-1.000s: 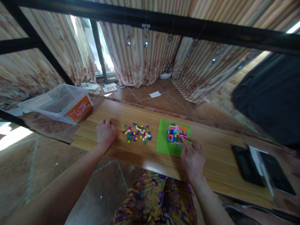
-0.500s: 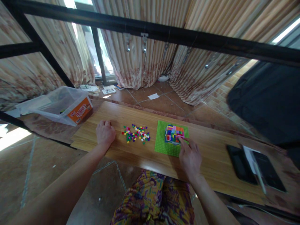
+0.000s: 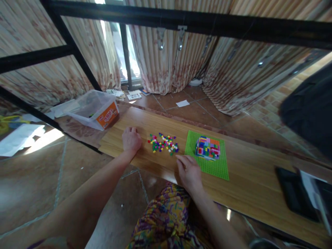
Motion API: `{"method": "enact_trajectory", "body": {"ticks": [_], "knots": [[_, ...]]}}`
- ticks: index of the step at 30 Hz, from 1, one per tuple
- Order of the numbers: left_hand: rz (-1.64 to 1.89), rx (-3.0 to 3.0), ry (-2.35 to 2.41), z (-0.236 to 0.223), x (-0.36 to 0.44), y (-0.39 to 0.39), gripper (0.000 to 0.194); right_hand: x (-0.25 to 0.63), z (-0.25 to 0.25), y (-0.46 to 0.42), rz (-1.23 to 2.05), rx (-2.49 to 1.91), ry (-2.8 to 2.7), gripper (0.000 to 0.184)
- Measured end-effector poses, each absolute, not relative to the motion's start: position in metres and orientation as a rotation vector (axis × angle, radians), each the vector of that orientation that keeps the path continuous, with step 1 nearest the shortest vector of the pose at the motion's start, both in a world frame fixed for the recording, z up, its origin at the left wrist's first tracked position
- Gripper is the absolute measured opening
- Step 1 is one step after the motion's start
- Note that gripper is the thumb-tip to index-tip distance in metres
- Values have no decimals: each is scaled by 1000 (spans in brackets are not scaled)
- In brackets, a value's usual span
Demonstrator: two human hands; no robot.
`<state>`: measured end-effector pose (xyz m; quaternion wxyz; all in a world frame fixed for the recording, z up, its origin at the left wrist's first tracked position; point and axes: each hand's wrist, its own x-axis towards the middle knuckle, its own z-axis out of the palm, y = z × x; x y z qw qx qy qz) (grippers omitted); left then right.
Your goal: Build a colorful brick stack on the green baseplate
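My left hand [image 3: 131, 139] rests as a loose fist on the wooden board, left of a loose pile of small coloured bricks [image 3: 163, 143]. Whatever its curled fingers may hold is hidden. Just below the pile's right end is my right hand [image 3: 189, 172], thumb and forefinger slightly apart, with no brick visible between them. To its right lies a green baseplate [image 3: 216, 169], its near left part close to my knuckles. A block built of many coloured bricks [image 3: 208, 148] stands on that plate, untouched by either hand.
The long wooden board [image 3: 249, 180] carries a black phone-like slab [image 3: 295, 193] at its right. A clear plastic bin [image 3: 90, 107] with an orange label stands beyond the left end. A black metal bar [image 3: 155, 15] crosses above, before striped curtains [image 3: 166, 69].
My right hand has left the brick block and moved left towards the loose pile. The left hand stays on the board. The whole view has shifted, so things appear further right.
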<state>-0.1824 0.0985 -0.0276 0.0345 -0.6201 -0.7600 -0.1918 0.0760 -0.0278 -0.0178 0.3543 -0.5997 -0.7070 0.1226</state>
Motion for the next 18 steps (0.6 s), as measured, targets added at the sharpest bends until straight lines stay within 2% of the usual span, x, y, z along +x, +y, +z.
{"method": "enact_trajectory", "body": {"ticks": [10,18], "knots": [[-594,-1907,-2312,-31,-185,99,34,48,-30,-2,214,-1731,-1955,20],[-584,-1900,-2292,-30,-187,101,34,60,-23,-21,376,-1652,-1799,18]]}}
